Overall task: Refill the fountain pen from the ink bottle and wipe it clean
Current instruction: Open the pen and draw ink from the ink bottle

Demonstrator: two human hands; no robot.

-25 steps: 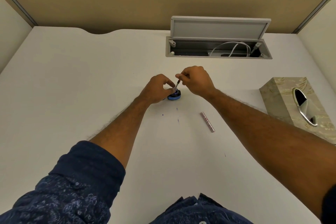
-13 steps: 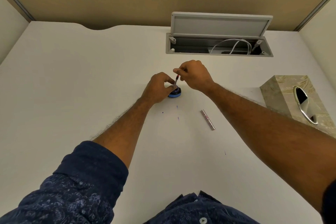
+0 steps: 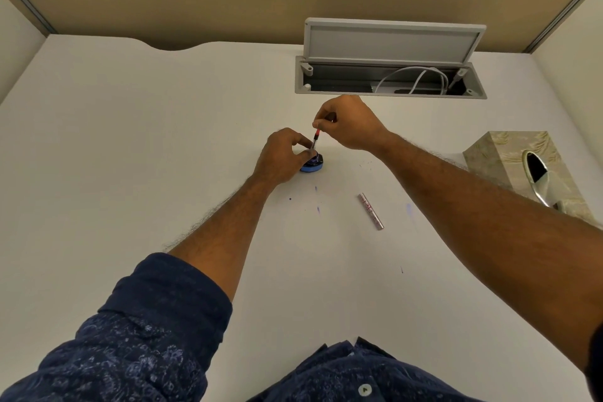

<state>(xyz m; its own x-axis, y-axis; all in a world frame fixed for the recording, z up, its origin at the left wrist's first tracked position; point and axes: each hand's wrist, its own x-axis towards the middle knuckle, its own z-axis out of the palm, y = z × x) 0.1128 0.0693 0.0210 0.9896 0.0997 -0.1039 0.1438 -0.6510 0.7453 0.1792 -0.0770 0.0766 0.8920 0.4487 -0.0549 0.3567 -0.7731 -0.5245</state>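
A small dark ink bottle (image 3: 314, 162) with a blue base stands on the white desk (image 3: 130, 157). My left hand (image 3: 283, 153) grips it from the left side. My right hand (image 3: 349, 122) pinches the top of a thin pen part (image 3: 315, 139), clear with a red end, held almost upright with its lower tip in the bottle's mouth. The silver pen barrel (image 3: 371, 211) lies loose on the desk to the right of the bottle, touching neither hand.
A marbled tissue box (image 3: 509, 166) sits at the right edge. An open grey cable hatch (image 3: 388, 75) with white cables lies behind my hands. Small ink spots (image 3: 318, 209) mark the desk in front of the bottle. Partition walls enclose the desk.
My right hand has risen slightly, pulling the top of the pen part upward, while my left hand has kept its hold on the bottle. The camera view has shifted a little.
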